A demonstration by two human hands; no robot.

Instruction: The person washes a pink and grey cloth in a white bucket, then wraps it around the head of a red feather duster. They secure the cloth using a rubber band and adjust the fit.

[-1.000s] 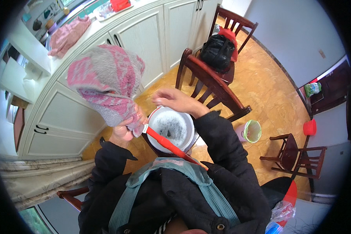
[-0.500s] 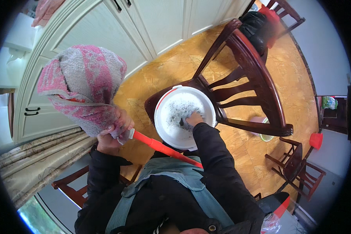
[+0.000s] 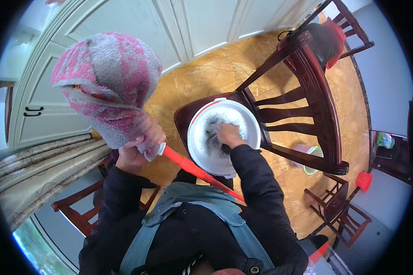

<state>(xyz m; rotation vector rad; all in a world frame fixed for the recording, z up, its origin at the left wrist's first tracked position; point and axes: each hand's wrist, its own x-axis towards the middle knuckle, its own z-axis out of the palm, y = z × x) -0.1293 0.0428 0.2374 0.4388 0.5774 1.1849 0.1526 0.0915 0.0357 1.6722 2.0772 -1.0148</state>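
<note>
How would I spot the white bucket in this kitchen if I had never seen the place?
Find the dark wooden chair standing on the tan floor before the cream cupboards. On its seat sits the white bucket, round, with foamy grey water in which the right hand is dipped. It is far bigger than the small green-rimmed pail on the floor behind the chair.

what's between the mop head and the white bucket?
In the head view: the left hand gripping the mop head at its base, then the red handle slanting past the white bucket rim.
</note>
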